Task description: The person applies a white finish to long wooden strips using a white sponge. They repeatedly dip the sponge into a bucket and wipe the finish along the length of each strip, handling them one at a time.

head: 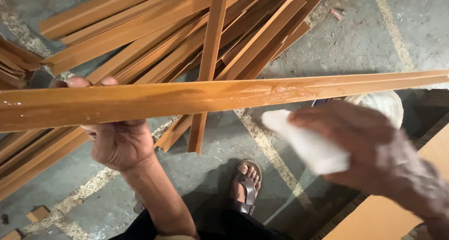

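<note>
1. The left hand (119,139) is clamped from below on a long orange-brown wooden strip (187,99), fingertips curling over its far edge, holding it level across the view.
2. The right hand (360,146) is closed around a white cloth pad (304,144), just below the strip and to the right of the left hand; the hand is motion-blurred.
3. The strip's face above the pad shines wet, with a glossy smear, so the step in hand looks like wiping a coating along the wood. The next stroke would call for a steady left grip and even pressure from the pad.
4. Behind the right hand sits a round white container (381,104); its label is too hidden to tell.
5. Beyond the left hand lies a heap of similar strips (154,29) on the concrete floor (355,43); a sandalled foot (245,184) stands below.
</note>
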